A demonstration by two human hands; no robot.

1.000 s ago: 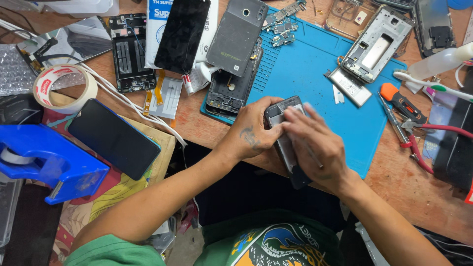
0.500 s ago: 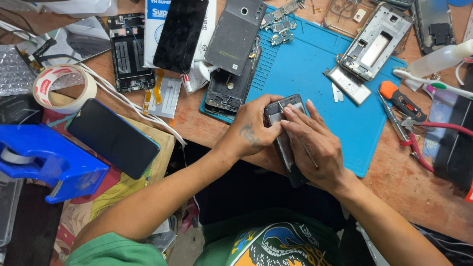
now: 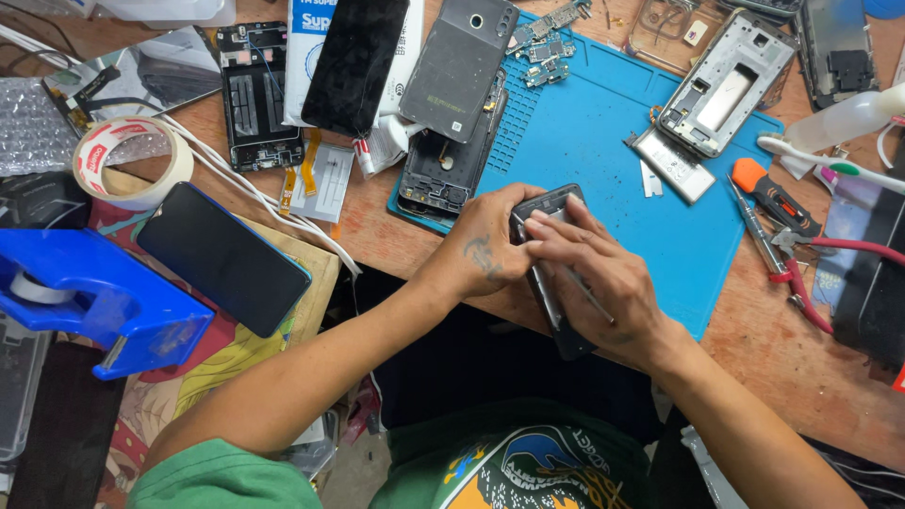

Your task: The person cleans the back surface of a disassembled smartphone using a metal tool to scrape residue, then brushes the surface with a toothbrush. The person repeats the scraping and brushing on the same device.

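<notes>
Right hand's fingers [image 3: 556,226] further over phone [image 3: 551,283]

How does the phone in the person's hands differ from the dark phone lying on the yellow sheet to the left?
The held phone is gripped by the left hand and right hand at the edge of the blue mat; the dark phone lies untouched. The held phone is mostly hidden by fingers; the dark phone shows its whole glossy face. The held phone runs nearly straight toward the person; the dark phone lies diagonally. Both are dark slabs.
</notes>
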